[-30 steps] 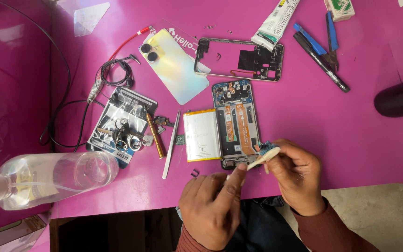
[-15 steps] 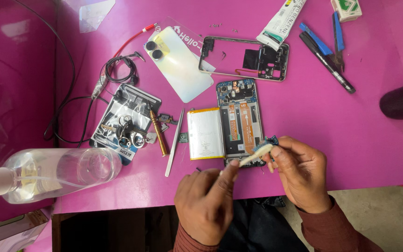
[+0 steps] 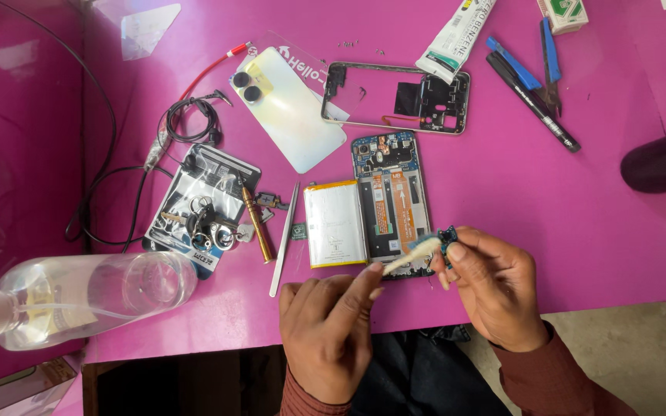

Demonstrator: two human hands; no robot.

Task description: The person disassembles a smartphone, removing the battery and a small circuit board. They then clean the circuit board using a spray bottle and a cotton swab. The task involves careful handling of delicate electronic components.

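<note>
The right hand [image 3: 495,289] pinches a small blue circuit board [image 3: 448,237] between thumb and fingers, while the left hand [image 3: 329,327] holds a pale brush [image 3: 414,254] whose bristle end touches that board; over the last second both hands have barely shifted, the brush tip keeping against the board, so the brushing looks to be ongoing. The board is lifted just off the lower right corner of the opened phone [image 3: 391,204], which lies flat on the pink desk [image 3: 564,223] directly beyond the hands, its silver battery [image 3: 335,223] beside it and metal tweezers [image 3: 284,239] further left.
</note>
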